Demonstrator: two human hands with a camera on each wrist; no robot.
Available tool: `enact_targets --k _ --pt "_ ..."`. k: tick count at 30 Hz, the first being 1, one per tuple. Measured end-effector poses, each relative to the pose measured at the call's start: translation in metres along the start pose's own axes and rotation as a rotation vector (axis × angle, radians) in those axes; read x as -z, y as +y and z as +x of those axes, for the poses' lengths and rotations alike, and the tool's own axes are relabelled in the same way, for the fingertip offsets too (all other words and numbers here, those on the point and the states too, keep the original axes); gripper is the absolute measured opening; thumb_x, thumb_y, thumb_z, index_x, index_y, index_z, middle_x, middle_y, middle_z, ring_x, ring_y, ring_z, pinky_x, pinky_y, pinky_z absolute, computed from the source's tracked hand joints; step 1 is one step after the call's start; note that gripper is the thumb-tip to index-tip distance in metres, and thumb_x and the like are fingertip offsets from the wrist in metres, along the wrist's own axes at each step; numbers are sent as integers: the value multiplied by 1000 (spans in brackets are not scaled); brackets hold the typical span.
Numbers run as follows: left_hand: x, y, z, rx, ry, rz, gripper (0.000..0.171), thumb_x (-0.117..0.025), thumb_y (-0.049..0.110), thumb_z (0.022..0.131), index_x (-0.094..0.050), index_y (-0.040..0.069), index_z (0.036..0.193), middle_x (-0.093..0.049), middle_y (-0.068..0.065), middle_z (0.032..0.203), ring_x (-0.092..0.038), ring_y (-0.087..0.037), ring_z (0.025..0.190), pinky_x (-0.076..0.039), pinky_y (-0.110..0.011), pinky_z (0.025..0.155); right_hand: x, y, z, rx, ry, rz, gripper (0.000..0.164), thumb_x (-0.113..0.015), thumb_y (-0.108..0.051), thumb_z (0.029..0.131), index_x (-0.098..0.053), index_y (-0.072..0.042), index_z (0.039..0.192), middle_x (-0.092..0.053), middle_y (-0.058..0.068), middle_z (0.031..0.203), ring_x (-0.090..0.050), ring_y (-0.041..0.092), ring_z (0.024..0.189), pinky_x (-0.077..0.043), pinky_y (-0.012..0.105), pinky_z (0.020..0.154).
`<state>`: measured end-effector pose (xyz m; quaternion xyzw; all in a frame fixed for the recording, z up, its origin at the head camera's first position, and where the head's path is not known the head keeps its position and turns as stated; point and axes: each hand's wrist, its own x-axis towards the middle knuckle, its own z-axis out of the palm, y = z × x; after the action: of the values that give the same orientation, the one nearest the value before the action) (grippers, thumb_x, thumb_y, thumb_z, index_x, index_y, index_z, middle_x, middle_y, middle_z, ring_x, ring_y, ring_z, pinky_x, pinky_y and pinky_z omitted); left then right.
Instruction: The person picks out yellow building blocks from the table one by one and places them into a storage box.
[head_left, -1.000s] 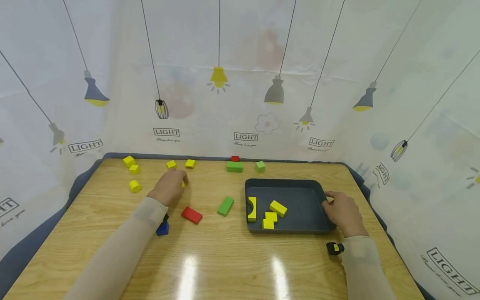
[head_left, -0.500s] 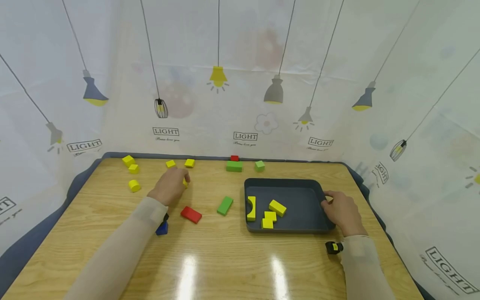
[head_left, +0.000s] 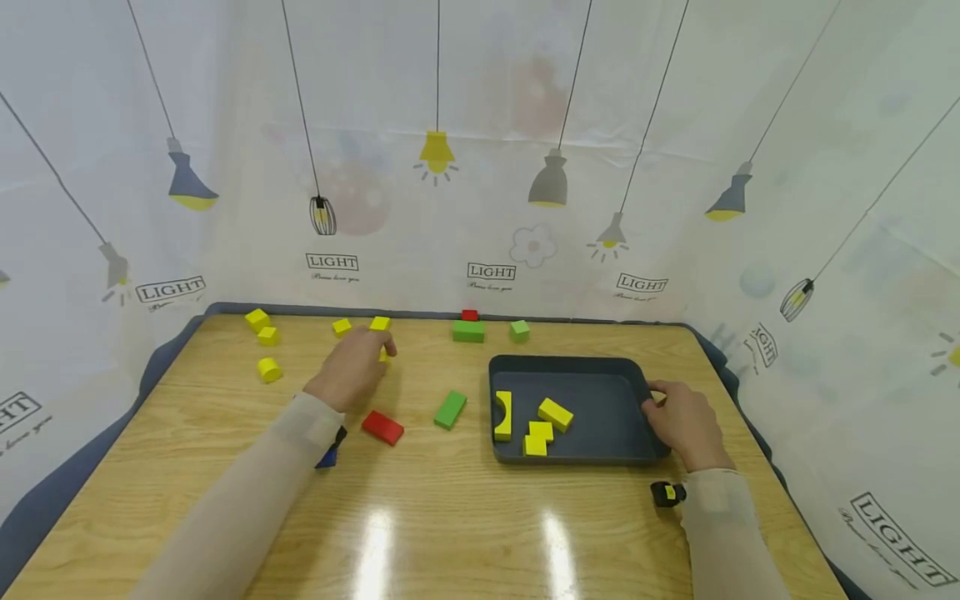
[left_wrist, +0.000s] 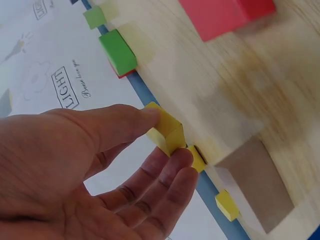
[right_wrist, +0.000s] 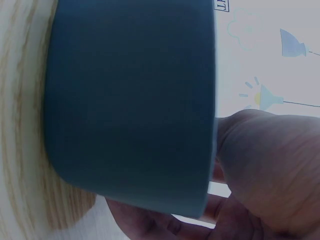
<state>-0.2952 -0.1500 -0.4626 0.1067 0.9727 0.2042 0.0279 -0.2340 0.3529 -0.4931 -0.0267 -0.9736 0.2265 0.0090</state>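
Note:
My left hand [head_left: 351, 368] pinches a small yellow block [left_wrist: 166, 127] between thumb and fingertips, over the left-middle part of the table. In the head view, the fingers hide most of that block. At the right, my right hand [head_left: 686, 423] grips the right rim of a dark grey tray [head_left: 600, 454], thumb at the inside edge; the right wrist view shows fingers behind the tray's wall. Inside the tray, toward its left, lie a yellow arch block [head_left: 504, 417], a yellow oblong block [head_left: 556, 414] and two yellow cubes [head_left: 536, 446].
Several yellow blocks [head_left: 268, 370] are scattered at the back left. A red block [head_left: 383, 427] and a green block [head_left: 451, 410] lie left of the tray. Another green block [head_left: 468, 332] sits near the back edge. A blue block [head_left: 327, 457] is partly behind the left wrist.
My left hand has moved right and slightly away from me, carrying the yellow block. The right hand and the tray have stayed in place.

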Motion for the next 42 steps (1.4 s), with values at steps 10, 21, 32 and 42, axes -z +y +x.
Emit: enact_targets --k 10,21,32,42 --pt "-2 20 4 -66 21 6 19 -69 4 93 -65 13 110 -57 -10 112 -51 -26 97 -50 -39 83 0 1 0 10 2 7 44 -54 -17 100 -55 -2 141 -69 20 103 -51 20 49 -39 33 39" --pt "-15 56 17 -137 34 -25 20 -72 6 92 -66 15 108 -54 -13 113 -51 -25 97 -51 -37 82 3 -6 0 4 -6 8 44 -54 -17 99 -55 -2 141 -69 21 105 -53 20 51 -39 33 40" --pt "-36 104 20 -281 25 -12 21 -74 9 91 -68 17 109 -55 -8 113 -52 -19 95 -51 -30 78 1 -2 0 -1 -9 8 44 -54 -17 100 -54 -3 142 -69 18 101 -52 20 50 -39 33 40" --pt "-55 147 18 -351 -63 -40 23 -72 13 94 -65 19 115 -49 -3 109 -52 -18 91 -50 -24 78 0 1 0 11 6 2 44 -54 -17 100 -55 -1 141 -69 19 100 -52 20 49 -40 33 40"
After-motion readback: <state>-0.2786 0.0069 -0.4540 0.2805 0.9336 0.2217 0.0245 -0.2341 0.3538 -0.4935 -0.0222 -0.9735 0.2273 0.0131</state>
